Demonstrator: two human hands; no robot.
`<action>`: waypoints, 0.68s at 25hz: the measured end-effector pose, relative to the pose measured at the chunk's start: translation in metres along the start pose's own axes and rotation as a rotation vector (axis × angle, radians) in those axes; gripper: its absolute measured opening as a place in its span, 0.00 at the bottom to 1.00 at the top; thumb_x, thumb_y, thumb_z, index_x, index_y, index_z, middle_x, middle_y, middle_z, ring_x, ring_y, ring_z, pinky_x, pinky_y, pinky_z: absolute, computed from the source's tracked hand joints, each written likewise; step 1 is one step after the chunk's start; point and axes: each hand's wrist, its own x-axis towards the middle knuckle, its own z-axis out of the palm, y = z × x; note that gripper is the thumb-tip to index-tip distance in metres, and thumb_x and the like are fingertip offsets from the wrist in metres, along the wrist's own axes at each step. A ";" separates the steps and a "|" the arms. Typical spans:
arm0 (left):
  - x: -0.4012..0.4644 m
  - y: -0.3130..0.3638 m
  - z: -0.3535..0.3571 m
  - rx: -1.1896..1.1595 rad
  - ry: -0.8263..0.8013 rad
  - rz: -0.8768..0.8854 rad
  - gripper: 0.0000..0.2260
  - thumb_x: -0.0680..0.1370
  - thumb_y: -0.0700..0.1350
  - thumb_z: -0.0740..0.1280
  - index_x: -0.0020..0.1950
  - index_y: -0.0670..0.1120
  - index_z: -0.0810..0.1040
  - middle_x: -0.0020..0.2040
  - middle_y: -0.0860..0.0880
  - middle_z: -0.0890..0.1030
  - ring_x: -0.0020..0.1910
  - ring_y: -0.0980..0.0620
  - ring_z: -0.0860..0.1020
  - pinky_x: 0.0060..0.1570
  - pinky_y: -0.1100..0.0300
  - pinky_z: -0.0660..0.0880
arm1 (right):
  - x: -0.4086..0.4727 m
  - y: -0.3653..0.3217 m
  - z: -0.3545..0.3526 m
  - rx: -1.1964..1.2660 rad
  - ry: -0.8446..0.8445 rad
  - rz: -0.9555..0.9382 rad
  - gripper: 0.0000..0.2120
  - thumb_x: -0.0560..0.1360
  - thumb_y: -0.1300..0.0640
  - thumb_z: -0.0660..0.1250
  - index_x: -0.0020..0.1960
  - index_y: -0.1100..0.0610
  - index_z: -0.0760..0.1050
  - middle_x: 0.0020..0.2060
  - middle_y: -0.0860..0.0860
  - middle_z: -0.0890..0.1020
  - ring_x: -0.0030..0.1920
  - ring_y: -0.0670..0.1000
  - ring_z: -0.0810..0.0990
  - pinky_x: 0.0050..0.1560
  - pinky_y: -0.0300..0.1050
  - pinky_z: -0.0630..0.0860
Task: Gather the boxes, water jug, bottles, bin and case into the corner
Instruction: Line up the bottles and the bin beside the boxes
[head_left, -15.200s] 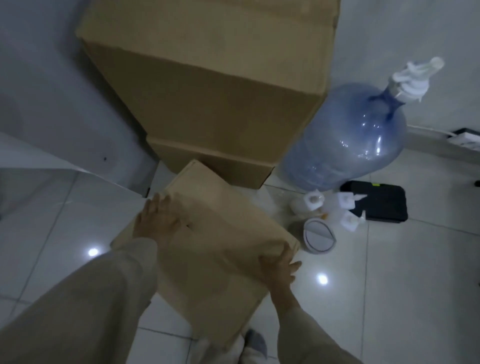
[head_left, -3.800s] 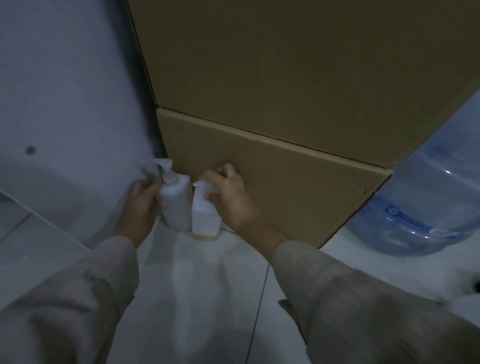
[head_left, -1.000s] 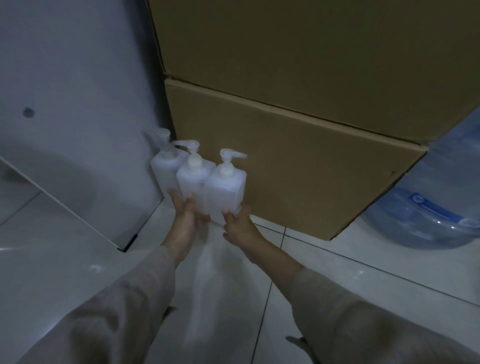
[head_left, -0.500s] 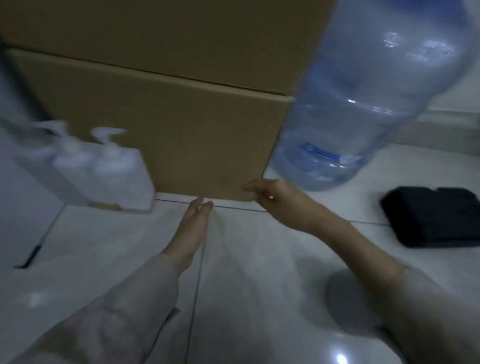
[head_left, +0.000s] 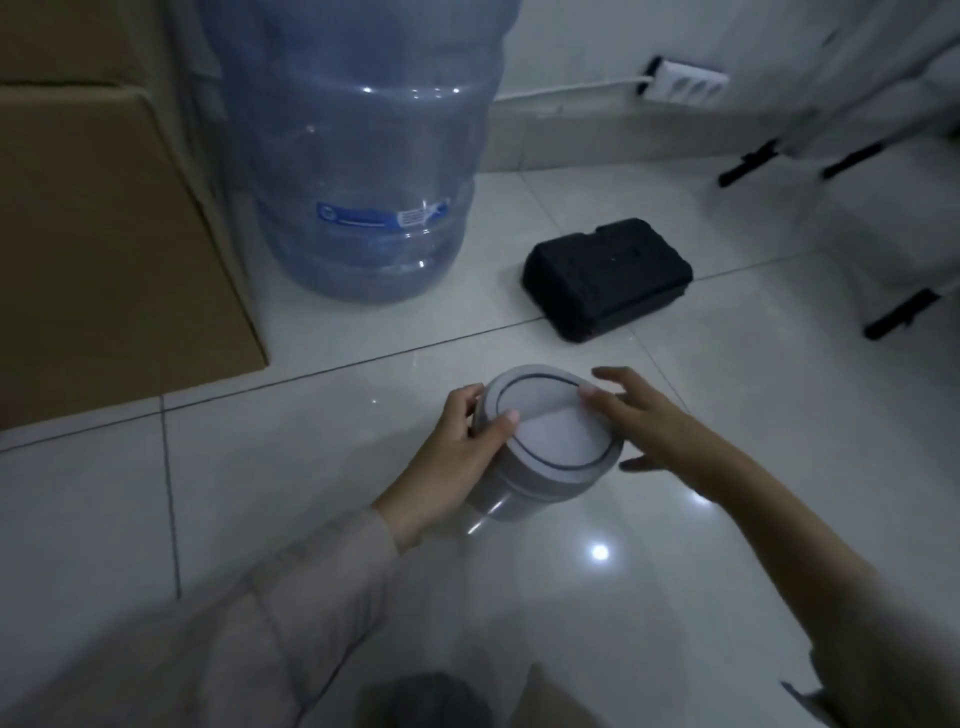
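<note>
Left hand (head_left: 457, 441): fingers curled round the left side of the small grey bin (head_left: 545, 447), thumb lying over the lid's edge at about 9 o'clock. A firm grip, palm against the bin wall.

Right hand (head_left: 654, 426): fingers spread and nearly straight, one fingertip touching the lid rim at about 2 o'clock; the rest stand just off the bin's right side. Not closed on it.

Bin: round, with a swing lid, tilted toward the camera, on the white tiled floor (head_left: 260, 493) at frame centre.

Around it:
- Black case (head_left: 605, 278) on the floor at 1 o'clock from the bin, near it but apart.
- Blue water jug (head_left: 358, 156) upright at 11 o'clock, blue label low on its wall, just beside the cardboard box (head_left: 104, 234).
- Cardboard box at 10 o'clock, filling the left edge; a second box edge shows above it.
- White power strip (head_left: 685, 85) with its cord against the wall at 1 o'clock, far back.
- White furniture with black feet (head_left: 898, 312) at 2 o'clock; what it is, cannot tell.

Pale long sleeves (head_left: 291, 613) cover both forearms.
</note>
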 end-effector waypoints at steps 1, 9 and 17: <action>-0.001 0.000 0.003 -0.009 0.020 -0.011 0.21 0.77 0.52 0.61 0.68 0.52 0.61 0.59 0.57 0.71 0.54 0.61 0.72 0.56 0.61 0.69 | -0.003 0.002 0.007 0.105 -0.057 0.011 0.24 0.74 0.39 0.59 0.67 0.45 0.61 0.63 0.49 0.71 0.57 0.52 0.75 0.56 0.56 0.77; -0.047 -0.023 -0.063 -0.163 0.573 0.086 0.23 0.76 0.50 0.63 0.67 0.49 0.60 0.64 0.51 0.68 0.60 0.55 0.70 0.51 0.68 0.70 | 0.006 -0.061 0.091 0.272 -0.361 -0.105 0.18 0.76 0.45 0.61 0.63 0.47 0.63 0.53 0.49 0.75 0.50 0.55 0.80 0.47 0.51 0.82; -0.145 -0.059 -0.189 -0.272 1.178 0.170 0.19 0.72 0.55 0.59 0.60 0.49 0.64 0.61 0.49 0.69 0.56 0.55 0.72 0.56 0.59 0.71 | -0.009 -0.153 0.238 0.153 -0.786 -0.184 0.23 0.74 0.48 0.64 0.66 0.49 0.62 0.61 0.55 0.71 0.55 0.60 0.78 0.48 0.46 0.82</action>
